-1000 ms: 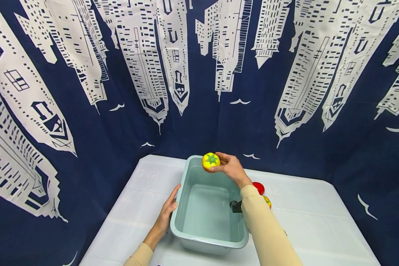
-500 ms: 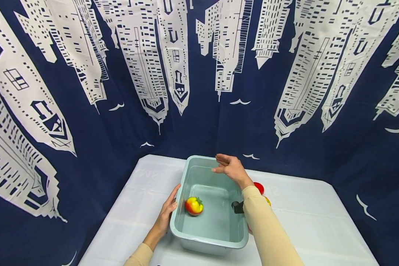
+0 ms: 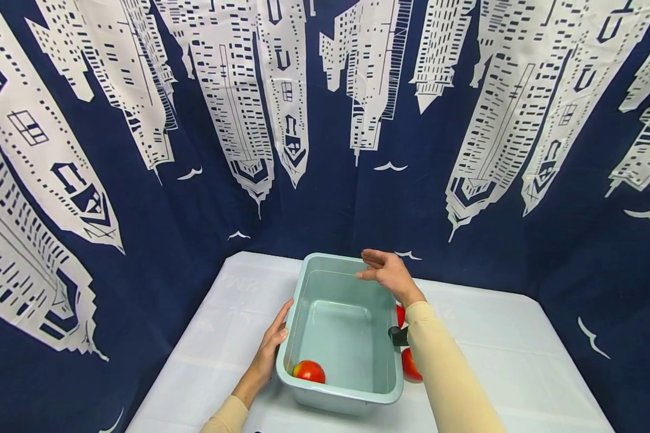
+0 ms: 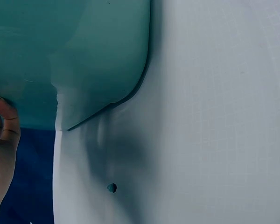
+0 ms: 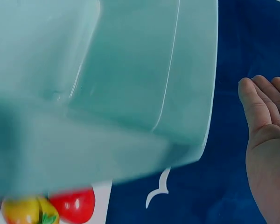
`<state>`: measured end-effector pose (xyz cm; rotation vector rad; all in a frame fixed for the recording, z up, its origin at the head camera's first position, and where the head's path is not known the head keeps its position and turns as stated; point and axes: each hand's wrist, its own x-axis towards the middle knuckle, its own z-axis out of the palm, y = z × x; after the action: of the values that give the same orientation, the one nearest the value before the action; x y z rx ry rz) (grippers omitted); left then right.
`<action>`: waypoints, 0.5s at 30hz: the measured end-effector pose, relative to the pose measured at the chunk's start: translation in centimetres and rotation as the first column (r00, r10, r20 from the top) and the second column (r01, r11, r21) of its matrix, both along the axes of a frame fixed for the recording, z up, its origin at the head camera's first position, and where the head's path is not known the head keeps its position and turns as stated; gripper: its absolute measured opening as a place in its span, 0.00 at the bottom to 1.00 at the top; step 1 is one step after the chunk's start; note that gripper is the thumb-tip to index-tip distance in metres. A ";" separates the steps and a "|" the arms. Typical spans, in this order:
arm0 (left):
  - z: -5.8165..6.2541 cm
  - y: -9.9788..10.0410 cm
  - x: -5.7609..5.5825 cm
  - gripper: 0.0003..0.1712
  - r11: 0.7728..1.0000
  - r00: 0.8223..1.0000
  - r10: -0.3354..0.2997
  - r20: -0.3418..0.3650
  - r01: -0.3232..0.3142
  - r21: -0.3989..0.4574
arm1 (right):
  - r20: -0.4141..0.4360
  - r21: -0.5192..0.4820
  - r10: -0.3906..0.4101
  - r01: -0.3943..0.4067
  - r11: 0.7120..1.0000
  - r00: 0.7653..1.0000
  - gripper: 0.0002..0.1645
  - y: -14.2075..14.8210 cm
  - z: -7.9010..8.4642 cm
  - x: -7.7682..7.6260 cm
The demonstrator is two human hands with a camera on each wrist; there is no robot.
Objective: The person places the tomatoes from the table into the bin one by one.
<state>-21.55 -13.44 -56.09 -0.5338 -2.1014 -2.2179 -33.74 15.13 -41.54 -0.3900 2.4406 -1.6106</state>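
A pale green plastic tub [image 3: 343, 393] stands on the white-covered table. In its near left corner lies a red-and-yellow tomato [image 3: 309, 371]. My left hand [image 3: 268, 352] lies along the outside of the tub's left wall, fingers extended; the left wrist view shows the hand [image 4: 3, 140] against that wall. Over the far right part of the rim hovers my right hand [image 3: 390, 273], fingers loosely straight and holding nothing. The right wrist view shows this hand [image 5: 270, 135] beside the tub, palm visible.
Right of the tub, partly behind my right forearm, are a red round fruit [image 3: 411, 367] and another red one [image 3: 399, 315]. The right wrist view also has a yellow one with a green top [image 5: 21, 211]. A navy cloth [image 3: 325, 222] with white buildings hangs behind the table.
The tomato has left my right hand, dropped into the tub and rolled to its near left corner. My right hand has opened and shifted slightly right. My left hand stays put.
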 end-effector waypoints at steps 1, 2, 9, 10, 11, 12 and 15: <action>0.0 0.0 0.0 0.36 1.000 1.000 -0.003 -0.002 0.003 0.001 | -0.006 0.006 -0.004 0.004 1.000 1.000 0.46 0.3 0.1 0.0; 0.0 0.0 0.0 0.37 1.000 1.000 -0.005 -0.006 0.005 0.006 | -0.008 0.009 -0.011 0.011 1.000 1.000 0.45 0.5 0.1 0.0; -0.2 0.1 0.0 0.37 1.000 1.000 0.004 -0.009 -0.004 0.006 | -0.031 0.031 -0.056 0.057 0.998 0.998 0.43 2.8 -0.4 0.1; -0.2 0.1 0.0 0.36 1.000 1.000 0.007 -0.007 -0.007 0.007 | -0.028 0.030 -0.062 0.063 0.998 0.998 0.43 3.2 -0.6 0.0; -0.1 0.1 0.0 0.36 1.000 1.000 0.009 -0.007 -0.009 0.006 | -0.024 0.031 -0.068 0.069 0.997 0.997 0.43 3.6 -0.7 0.1; -0.1 0.1 0.1 0.36 1.000 1.000 0.010 -0.005 -0.010 0.007 | -0.022 0.035 -0.076 0.077 0.996 0.997 0.42 4.0 -0.9 0.1; -0.1 0.0 0.1 0.37 1.000 1.000 0.008 -0.005 -0.008 0.012 | 0.003 0.032 -0.110 0.110 0.993 0.994 0.41 5.1 -1.5 0.1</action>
<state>-21.46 -13.41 -56.15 -0.5291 -2.0828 -2.2216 -33.60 20.22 -43.08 -0.2504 2.5214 -1.6107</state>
